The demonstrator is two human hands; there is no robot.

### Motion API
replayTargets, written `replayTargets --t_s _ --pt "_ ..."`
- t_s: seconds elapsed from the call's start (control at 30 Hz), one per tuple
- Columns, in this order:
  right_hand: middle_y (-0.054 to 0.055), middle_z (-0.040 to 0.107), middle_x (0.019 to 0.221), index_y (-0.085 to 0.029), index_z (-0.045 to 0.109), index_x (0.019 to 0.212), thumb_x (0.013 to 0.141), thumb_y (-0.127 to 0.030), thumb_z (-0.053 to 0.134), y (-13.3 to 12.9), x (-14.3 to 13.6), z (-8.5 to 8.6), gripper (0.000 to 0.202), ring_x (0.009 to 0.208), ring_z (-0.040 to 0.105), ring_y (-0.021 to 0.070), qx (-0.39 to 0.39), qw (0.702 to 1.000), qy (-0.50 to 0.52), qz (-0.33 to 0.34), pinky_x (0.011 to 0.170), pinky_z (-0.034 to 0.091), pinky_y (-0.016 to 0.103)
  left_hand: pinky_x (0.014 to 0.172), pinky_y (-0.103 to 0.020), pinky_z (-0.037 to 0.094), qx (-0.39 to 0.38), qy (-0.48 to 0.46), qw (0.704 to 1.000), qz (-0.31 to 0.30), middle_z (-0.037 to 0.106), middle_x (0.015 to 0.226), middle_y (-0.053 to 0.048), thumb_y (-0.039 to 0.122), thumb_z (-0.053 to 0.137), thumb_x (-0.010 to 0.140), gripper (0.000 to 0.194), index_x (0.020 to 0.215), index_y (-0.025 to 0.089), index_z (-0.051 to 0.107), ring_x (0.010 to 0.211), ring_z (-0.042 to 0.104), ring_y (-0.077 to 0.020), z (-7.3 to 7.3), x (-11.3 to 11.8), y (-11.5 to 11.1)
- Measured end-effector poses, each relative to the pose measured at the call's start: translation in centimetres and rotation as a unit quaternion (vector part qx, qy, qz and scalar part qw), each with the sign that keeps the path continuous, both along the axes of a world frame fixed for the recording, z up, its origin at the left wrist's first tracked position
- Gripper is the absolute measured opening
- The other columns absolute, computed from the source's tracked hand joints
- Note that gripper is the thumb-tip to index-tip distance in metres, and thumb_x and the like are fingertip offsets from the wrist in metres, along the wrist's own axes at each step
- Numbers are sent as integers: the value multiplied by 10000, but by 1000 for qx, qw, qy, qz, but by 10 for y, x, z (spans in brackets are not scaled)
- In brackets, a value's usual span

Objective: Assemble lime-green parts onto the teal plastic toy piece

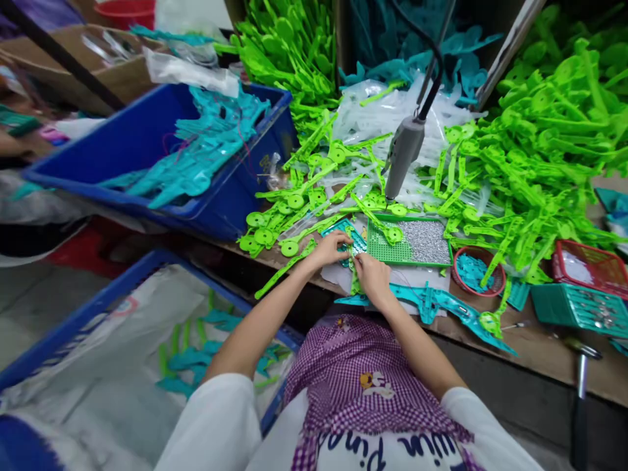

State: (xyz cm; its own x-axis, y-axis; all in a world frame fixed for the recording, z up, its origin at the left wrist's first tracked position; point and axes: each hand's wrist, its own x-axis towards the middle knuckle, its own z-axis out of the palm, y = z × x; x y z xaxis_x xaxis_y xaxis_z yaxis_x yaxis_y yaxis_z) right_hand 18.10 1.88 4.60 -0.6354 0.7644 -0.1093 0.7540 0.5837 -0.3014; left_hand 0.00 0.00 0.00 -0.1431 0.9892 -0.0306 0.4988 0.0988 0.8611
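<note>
My left hand (332, 249) and my right hand (373, 277) meet at the bench edge with fingers closed around a lime-green plastic part (354, 281). Its upper portion is partly covered by my fingers. Just behind them lies a small teal tray (338, 226). To the right, a green perforated tray (387, 250) holds a heap of small silvery metal pieces (426, 241), with one lime-green arm-shaped part (383, 224) lying across it. A long teal plastic part (441, 301) rests in front, close to my right forearm.
A grey electric screwdriver (405, 154) hangs over the tray. Lime-green parts (540, 144) are piled behind and right. A blue bin (196, 212) of teal parts stands left; another lined bin (161, 258) sits below. Red basket (503, 278), teal box (579, 307) and hammer (581, 373) are right.
</note>
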Motion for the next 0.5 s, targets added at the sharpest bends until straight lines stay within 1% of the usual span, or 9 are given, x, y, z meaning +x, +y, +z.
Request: replayTargets --t_s 0.1,0.17,0.23,0.27,0.3,0.4,0.43,0.47,0.5 --pt "88 750 997 -220 692 1027 1024 -292 388 -8 5 0 313 739 672 193 29 999 -25 32 631 358 299 964 -418 526 5 9 1000 -15 626 1187 -113 270 719 697 326 1009 173 730 1108 623 -258 -1 -1 -2" --pt "89 740 926 -195 700 968 1014 -245 411 -18 13 -1 297 736 654 184 43 997 -32 54 676 371 301 957 -426 526 7 28 999 -20 633 1155 -110 245 706 705 313 1007 170 728 1089 627 -265 -1 0 -3" --pt "84 720 881 -183 702 930 1012 -229 420 -32 24 0 298 752 643 182 42 997 -30 62 722 390 305 967 -426 518 10 39 999 -28 637 1140 -101 232 695 708 308 1009 174 725 1081 628 -265 1 1 -4" --pt "89 713 910 -180 703 932 1011 -235 429 -39 30 1 291 778 642 185 36 997 -25 58 742 402 308 972 -424 515 12 41 999 -31 638 1142 -97 231 690 712 306 1011 177 724 1082 627 -264 1 1 -4" --pt "104 705 984 -178 705 951 1006 -253 447 -46 36 4 275 830 644 195 27 998 -17 51 764 417 315 975 -422 512 13 42 998 -32 637 1147 -95 235 684 716 306 1014 179 722 1087 626 -264 1 2 -4" --pt "162 601 1302 -190 703 1078 968 -341 537 -57 49 22 249 1079 611 266 0 999 26 21 854 458 380 981 -427 507 16 50 998 -26 638 1153 -92 247 671 725 303 1016 183 722 1095 621 -270 2 2 -4" --pt "167 571 1351 -197 693 1125 958 -361 553 -55 51 31 273 1140 589 283 -6 999 52 9 884 464 403 980 -431 507 17 52 998 -25 639 1149 -92 251 670 724 301 1013 183 723 1093 621 -272 2 2 -3" --pt "164 575 1351 -200 679 1169 960 -369 547 -51 50 40 299 1157 585 283 -11 996 83 -3 903 470 410 977 -432 509 18 52 998 -26 640 1145 -91 255 671 721 301 1009 184 724 1088 622 -272 1 1 -2" --pt "154 605 1309 -198 667 1200 971 -364 525 -44 46 49 315 1131 603 263 -17 993 119 -12 907 478 397 973 -430 512 21 51 998 -28 641 1141 -90 258 673 718 301 1006 185 725 1080 624 -270 1 1 -1"
